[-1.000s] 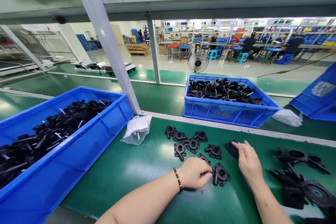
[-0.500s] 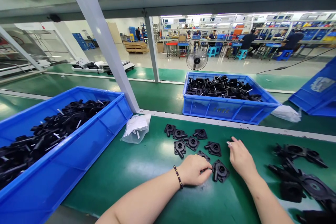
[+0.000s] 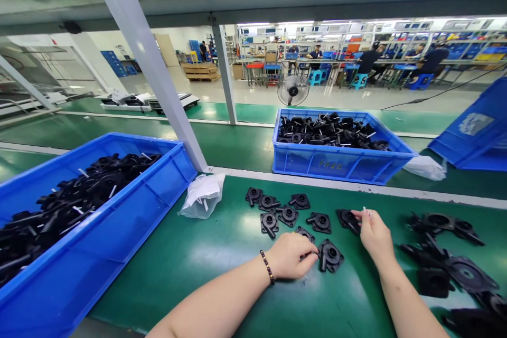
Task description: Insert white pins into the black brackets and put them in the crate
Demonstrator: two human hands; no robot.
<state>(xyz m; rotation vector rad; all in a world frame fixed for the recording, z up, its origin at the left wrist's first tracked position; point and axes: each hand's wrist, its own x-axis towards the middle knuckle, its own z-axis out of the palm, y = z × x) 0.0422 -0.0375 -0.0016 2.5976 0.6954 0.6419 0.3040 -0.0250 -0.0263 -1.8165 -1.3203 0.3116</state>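
On the green bench, my right hand (image 3: 374,233) pinches the edge of a black plastic housing (image 3: 347,219) with its fingertips. A small white pin (image 3: 364,210) sticks up at those fingers. My left hand (image 3: 292,256), with a beaded bracelet at the wrist, is closed in a pinch. What it holds, if anything, is hidden by the fingers. Just right of its fingertips lies another housing (image 3: 330,256) with a round centre and a side spout. One more housing (image 3: 304,233) is partly covered behind the left hand. Several similar housings (image 3: 287,215) lie spread beyond it.
A blue crate (image 3: 154,206) of black parts stands at left, with a clear bag (image 3: 203,196) beside it. Another full crate (image 3: 340,163) sits behind the bench strip. Loose black parts (image 3: 463,269) lie at right. A metal post (image 3: 146,63) rises at left.
My right hand has moved slightly right, and a black housing now shows at its fingertips. The left hand stays nearly in place. The whole view has shifted slightly.
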